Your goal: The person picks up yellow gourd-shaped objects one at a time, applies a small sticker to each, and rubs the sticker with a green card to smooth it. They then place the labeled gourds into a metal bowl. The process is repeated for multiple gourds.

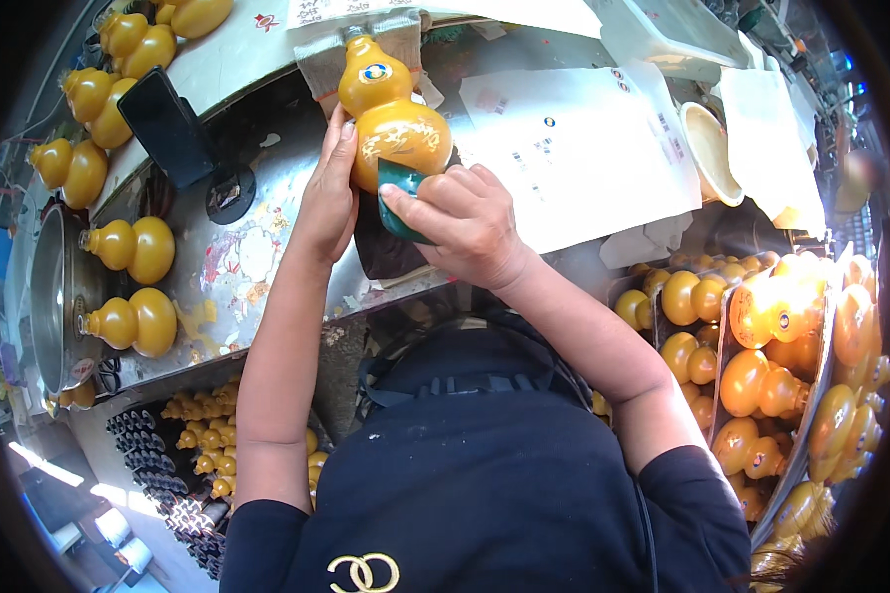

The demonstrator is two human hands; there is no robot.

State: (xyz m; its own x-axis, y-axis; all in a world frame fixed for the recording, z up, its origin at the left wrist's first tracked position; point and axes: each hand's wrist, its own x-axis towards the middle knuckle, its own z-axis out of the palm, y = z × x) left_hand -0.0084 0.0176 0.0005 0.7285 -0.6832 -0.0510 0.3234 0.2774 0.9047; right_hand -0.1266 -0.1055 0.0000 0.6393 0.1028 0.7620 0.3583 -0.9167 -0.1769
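A yellow gourd-shaped bottle lies on a cloth on the metal worktable, neck pointing away from me. My left hand presses flat against its left side, steadying it. My right hand grips a dark green pad or sponge and holds it against the lower bulb of the bottle.
Several more yellow gourd bottles lie along the table's left edge and in trays at my right. A black phone on a stand sits at the left. White sheets and a small bowl lie beyond. Dark caps fill a rack below.
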